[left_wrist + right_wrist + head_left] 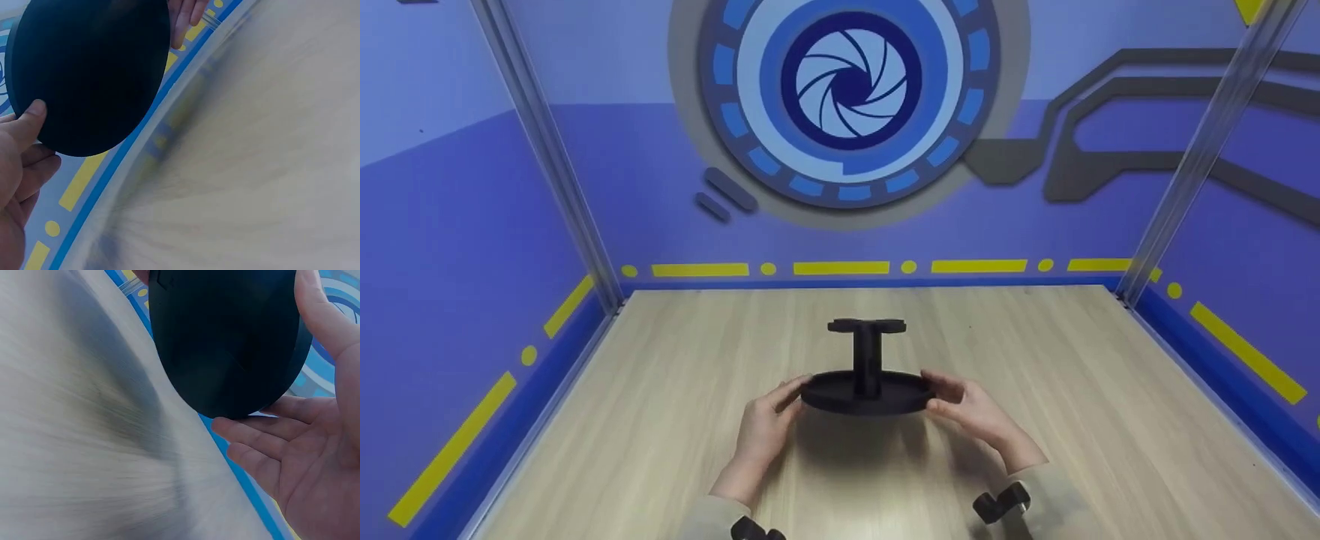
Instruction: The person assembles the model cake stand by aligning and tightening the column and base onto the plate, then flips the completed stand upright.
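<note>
A black stand with a round, rimmed base (862,406) is held above the table, its post (867,356) upright. On top of the post sits a flat, lobed cap (847,326). My left hand (765,427) grips the base's left edge; in the left wrist view its thumb (31,121) presses on the dark underside (90,79). At the opposite edge, my right hand (979,416) holds the rim between thumb and fingers. The right wrist view shows the smooth underside (225,337) and the fingers (253,439) at its edge.
Below the stand, its shadow falls on the light wooden tabletop (697,360). Blue printed panels (645,165) with yellow dashes close off the back and sides. Metal posts (547,157) stand at the back corners.
</note>
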`<state>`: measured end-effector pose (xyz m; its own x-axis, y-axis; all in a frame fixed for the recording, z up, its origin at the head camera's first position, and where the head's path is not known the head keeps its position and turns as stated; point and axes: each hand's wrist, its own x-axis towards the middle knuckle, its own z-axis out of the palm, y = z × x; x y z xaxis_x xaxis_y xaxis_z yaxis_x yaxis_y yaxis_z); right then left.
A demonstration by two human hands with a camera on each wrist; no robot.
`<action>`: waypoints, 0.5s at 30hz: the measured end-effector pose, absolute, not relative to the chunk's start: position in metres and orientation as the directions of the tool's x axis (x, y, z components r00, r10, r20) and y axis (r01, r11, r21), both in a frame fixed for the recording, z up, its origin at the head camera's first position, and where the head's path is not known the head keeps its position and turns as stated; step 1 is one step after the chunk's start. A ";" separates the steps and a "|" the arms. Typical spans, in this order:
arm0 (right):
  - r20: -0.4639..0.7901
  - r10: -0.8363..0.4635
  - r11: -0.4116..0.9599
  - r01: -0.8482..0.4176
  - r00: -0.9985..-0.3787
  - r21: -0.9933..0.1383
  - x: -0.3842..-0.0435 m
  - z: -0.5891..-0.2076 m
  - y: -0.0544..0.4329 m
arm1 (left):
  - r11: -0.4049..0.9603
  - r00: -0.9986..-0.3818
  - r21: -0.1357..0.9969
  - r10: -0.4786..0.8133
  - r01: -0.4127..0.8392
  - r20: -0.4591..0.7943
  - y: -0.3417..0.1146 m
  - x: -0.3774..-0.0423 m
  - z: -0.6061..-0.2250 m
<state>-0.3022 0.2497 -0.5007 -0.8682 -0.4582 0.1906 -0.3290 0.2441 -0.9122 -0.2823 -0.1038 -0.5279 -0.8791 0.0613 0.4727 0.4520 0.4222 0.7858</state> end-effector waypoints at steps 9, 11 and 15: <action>0.256 -0.366 0.367 -0.392 -0.894 -0.843 -0.301 -0.497 0.233 | 0.413 -0.775 0.715 -0.037 0.563 0.631 -0.099 -0.280 -0.526; 0.310 -0.301 0.424 -0.418 -0.902 -0.803 -0.300 -0.498 0.230 | 0.440 -0.734 0.669 -0.031 0.599 0.678 -0.099 -0.280 -0.526; 0.363 -0.188 0.482 -0.408 -0.913 -0.776 -0.297 -0.498 0.225 | 0.445 -0.685 0.621 -0.023 0.645 0.728 -0.099 -0.282 -0.524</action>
